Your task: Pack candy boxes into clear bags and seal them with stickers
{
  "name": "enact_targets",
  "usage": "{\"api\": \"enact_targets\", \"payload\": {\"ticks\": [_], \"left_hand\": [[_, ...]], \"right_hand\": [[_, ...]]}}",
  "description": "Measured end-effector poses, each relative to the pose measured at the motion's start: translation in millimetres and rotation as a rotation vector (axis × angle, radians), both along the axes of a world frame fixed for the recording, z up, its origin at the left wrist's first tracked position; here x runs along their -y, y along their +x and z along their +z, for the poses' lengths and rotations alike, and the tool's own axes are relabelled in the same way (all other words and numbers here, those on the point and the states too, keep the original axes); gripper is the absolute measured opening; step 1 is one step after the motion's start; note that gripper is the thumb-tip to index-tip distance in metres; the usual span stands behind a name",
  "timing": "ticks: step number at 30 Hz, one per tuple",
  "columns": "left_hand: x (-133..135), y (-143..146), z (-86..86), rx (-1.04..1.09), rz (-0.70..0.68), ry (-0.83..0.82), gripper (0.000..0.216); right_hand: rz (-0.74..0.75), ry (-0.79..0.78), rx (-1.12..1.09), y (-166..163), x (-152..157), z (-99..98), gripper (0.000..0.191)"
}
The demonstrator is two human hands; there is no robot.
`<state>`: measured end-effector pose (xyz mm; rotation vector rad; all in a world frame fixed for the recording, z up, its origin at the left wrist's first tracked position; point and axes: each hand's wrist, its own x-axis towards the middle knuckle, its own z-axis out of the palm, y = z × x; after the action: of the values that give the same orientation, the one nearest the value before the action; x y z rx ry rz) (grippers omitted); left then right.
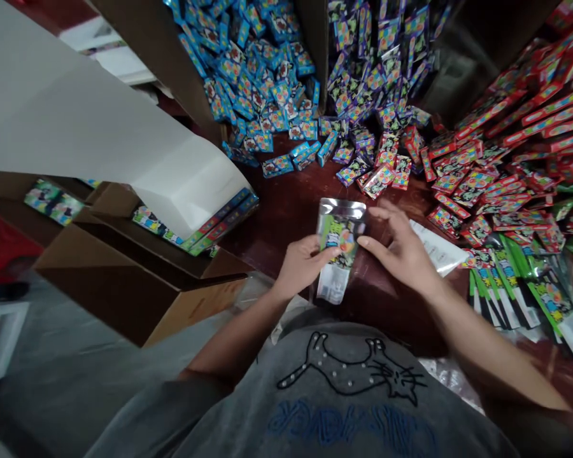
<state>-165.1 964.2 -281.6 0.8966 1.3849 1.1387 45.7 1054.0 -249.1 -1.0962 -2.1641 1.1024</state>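
A shiny foil pouch point(340, 245) with a green printed front lies upright on the dark red table point(291, 210), just in front of me. My left hand point(302, 262) grips its left edge, thumb pressed on the printed front. My right hand point(401, 245) rests at its right edge, fingers curved and touching the pouch near the top. A small colourful box shows inside or against the pouch's middle.
Heaps of small boxes cover the table: blue ones point(258, 83) at the back, purple ones point(372, 76) in the middle, red ones point(516, 146) at right. Filled green pouches point(520, 286) lie at right. An open cardboard carton point(124, 280) stands at left under white sheets point(86, 133).
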Motion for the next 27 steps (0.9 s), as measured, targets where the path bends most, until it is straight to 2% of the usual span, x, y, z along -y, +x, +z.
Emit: {"api": "enact_targets", "payload": {"ticks": [2, 4, 6, 8, 11, 13, 16, 18, 20, 22, 24, 27], "left_hand": [[-1, 5, -9.2, -0.035, 0.163, 0.029, 0.04], [0, 10, -23.2, -0.109, 0.238, 0.019, 0.038], [2, 11, -38.1, -0.221, 0.238, 0.012, 0.039], [1, 4, -47.9, -0.364, 0.224, 0.065, 0.05], [-22, -21, -42.3, -0.7, 0.338, 0.253, 0.08], [-56, -42, -25.7, -0.953, 0.375, 0.364, 0.074], [-129, -66, 3.9, -1.194, 0.149, 0.414, 0.051], [-178, -75, 17.8, -1.331, -0.059, 0.395, 0.056], [-219, -79, 24.4, -1.427, -0.333, 0.385, 0.065], [-247, -83, 24.8, -1.482, -0.556, 0.36, 0.075], [-266, -88, 21.8, -1.539, -0.651, 0.311, 0.085], [-280, -97, 18.0, -1.618, -0.696, 0.277, 0.095]], "right_hand": [[-0.129, -0.096, 0.02, -20, 18, -19.6, 0.057], [-0.183, -0.11, 0.182, -38, 34, -37.3, 0.055], [-0.223, -0.038, 0.403, -52, 42, -49.6, 0.048], [-0.226, 0.004, 0.557, -59, 40, -54.5, 0.041], [-0.174, 0.011, 0.639, -61, 19, -47.7, 0.04], [-0.159, 0.122, 0.623, -62, -7, -36.9, 0.05], [-0.22, 0.404, 0.6, -75, -63, -22.7, 0.064], [-0.249, 0.47, 0.655, -91, -101, -19.5, 0.07], [-0.215, 0.423, 0.766, -108, -133, -21.3, 0.076], [-0.175, 0.366, 0.861, -121, -154, -25.4, 0.081], [-0.161, 0.331, 0.909, -128, -165, -28.3, 0.089], [-0.104, 0.26, 0.957, -132, -168, -24.6, 0.106]]}}
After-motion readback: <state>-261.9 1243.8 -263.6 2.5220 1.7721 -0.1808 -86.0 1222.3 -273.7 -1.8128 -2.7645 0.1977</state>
